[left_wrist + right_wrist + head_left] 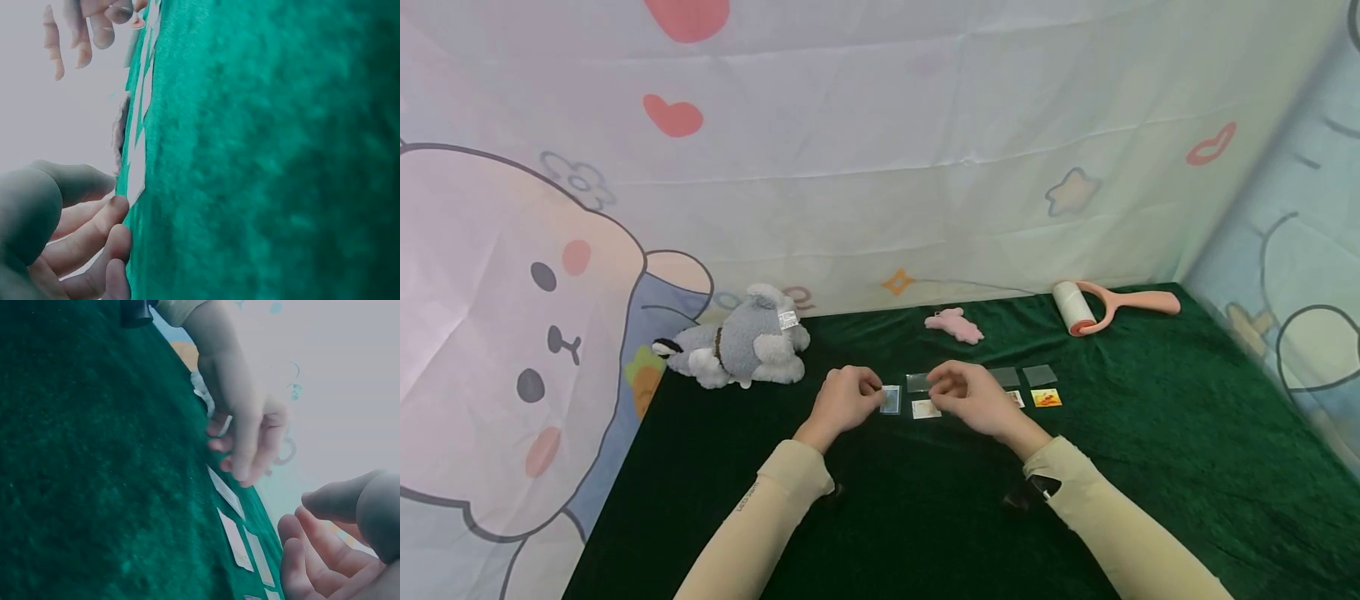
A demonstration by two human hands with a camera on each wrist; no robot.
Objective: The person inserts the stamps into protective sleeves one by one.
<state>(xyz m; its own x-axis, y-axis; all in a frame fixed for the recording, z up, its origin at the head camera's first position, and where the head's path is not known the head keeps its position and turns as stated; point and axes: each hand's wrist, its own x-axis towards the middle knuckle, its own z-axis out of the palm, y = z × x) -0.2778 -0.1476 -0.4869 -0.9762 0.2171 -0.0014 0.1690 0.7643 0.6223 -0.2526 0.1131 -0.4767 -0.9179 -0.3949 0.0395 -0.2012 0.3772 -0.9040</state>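
Observation:
A small blue card (891, 400) lies on the green cloth, and my left hand (845, 400) is right at its left edge with fingers loosely bent. In the right wrist view, that hand's fingertips point down just above the card, with nothing visible between them. My right hand (977, 400) hovers over the row of cards, its fingers loosely curved around empty space. Below its fingertips lies a pale card (926, 409), with a clear sleeve (917, 383) behind it. Another card (1017, 398) is partly hidden by the right hand. A yellow-orange card (1046, 397) ends the row.
Two more clear sleeves, one greyish sleeve (1004, 377) and one at the right (1040, 375), lie behind the cards. Farther back are a grey plush toy (748, 337), a small pink plush (955, 325) and a lint roller (1075, 310). A printed curtain (880, 167) hangs behind the table.

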